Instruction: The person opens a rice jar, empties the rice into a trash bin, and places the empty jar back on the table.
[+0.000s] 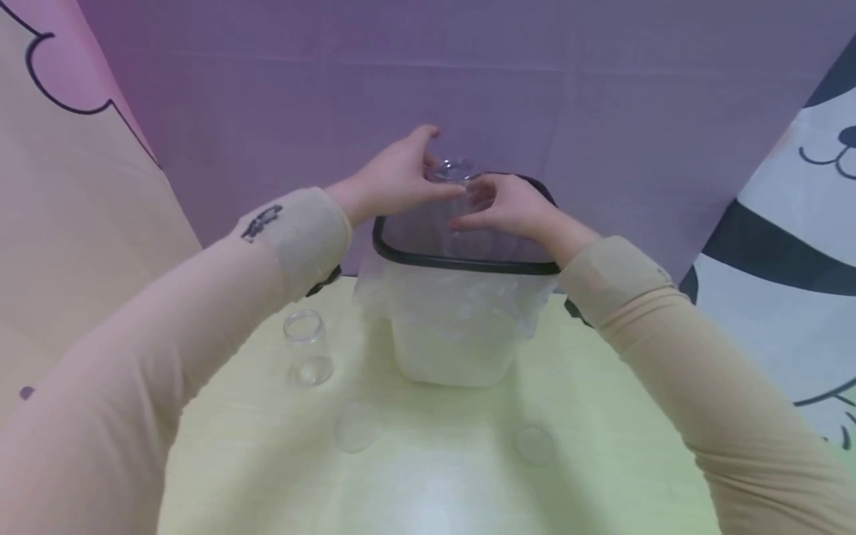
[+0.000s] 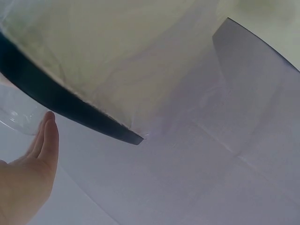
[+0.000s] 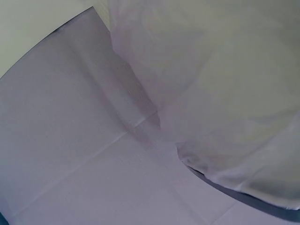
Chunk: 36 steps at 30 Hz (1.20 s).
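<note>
Above the opening of a bin (image 1: 461,349), both hands are around a clear jar (image 1: 458,170). The left hand (image 1: 401,176) holds it from the left near the top, with thumb in front and fingers behind. The right hand (image 1: 511,208) grips its right side lower down with bent fingers. In the left wrist view, the left hand (image 2: 35,171) shows beside part of the jar (image 2: 16,110). The jar's lower part is hard to make out against the bin's inside. The right wrist view does not show the right hand.
The bin has a black rim (image 1: 461,263) and a plastic liner (image 1: 374,286) folded over it. Another clear jar (image 1: 309,348) stands on the table (image 1: 435,475) at left. Two clear round discs (image 1: 357,427) lie in front. A purple cloth (image 1: 267,126) hangs behind.
</note>
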Each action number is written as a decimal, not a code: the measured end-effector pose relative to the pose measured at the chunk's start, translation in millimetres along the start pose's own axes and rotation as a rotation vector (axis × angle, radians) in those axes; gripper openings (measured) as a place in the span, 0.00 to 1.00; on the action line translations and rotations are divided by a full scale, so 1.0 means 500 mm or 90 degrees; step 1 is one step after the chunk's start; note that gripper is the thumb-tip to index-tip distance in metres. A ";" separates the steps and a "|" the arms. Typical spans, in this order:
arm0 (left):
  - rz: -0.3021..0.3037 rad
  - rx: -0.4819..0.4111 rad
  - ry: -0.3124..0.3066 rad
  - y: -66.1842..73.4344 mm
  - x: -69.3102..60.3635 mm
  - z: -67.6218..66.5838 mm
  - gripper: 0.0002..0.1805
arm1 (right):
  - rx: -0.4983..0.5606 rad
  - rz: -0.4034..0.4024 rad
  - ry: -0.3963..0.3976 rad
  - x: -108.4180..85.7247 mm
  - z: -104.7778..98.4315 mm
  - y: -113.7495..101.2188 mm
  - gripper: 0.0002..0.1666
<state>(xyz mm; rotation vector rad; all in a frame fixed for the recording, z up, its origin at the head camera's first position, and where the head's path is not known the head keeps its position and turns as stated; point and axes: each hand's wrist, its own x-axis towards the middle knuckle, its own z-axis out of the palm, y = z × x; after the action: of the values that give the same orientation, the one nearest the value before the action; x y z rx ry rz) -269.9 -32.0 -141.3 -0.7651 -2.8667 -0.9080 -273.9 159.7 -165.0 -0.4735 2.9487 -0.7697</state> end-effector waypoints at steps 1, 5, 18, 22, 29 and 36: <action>0.001 0.002 0.001 0.000 0.000 0.000 0.50 | -0.001 0.001 -0.003 0.000 -0.001 0.000 0.47; 0.002 0.008 0.003 -0.002 0.001 0.000 0.49 | -0.002 -0.001 -0.010 0.001 -0.002 0.002 0.47; -0.014 -0.018 0.014 -0.004 -0.004 0.003 0.48 | 0.019 -0.009 -0.014 0.001 -0.003 0.004 0.46; -0.024 -0.028 0.043 0.002 -0.007 -0.004 0.46 | 0.074 -0.024 0.005 -0.002 -0.008 0.002 0.46; -0.046 -0.064 0.118 0.010 -0.010 -0.032 0.44 | 0.121 -0.033 0.042 -0.007 -0.021 0.005 0.48; -0.076 -0.099 0.163 0.004 -0.014 -0.043 0.42 | 0.148 0.005 0.043 -0.006 -0.018 0.024 0.48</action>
<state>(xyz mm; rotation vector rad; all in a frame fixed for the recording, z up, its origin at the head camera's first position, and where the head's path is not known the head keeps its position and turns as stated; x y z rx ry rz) -265.0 -45.3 -123.8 -0.4508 -2.6645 -1.1604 -275.6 174.8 -163.3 -0.4265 2.8667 -1.1301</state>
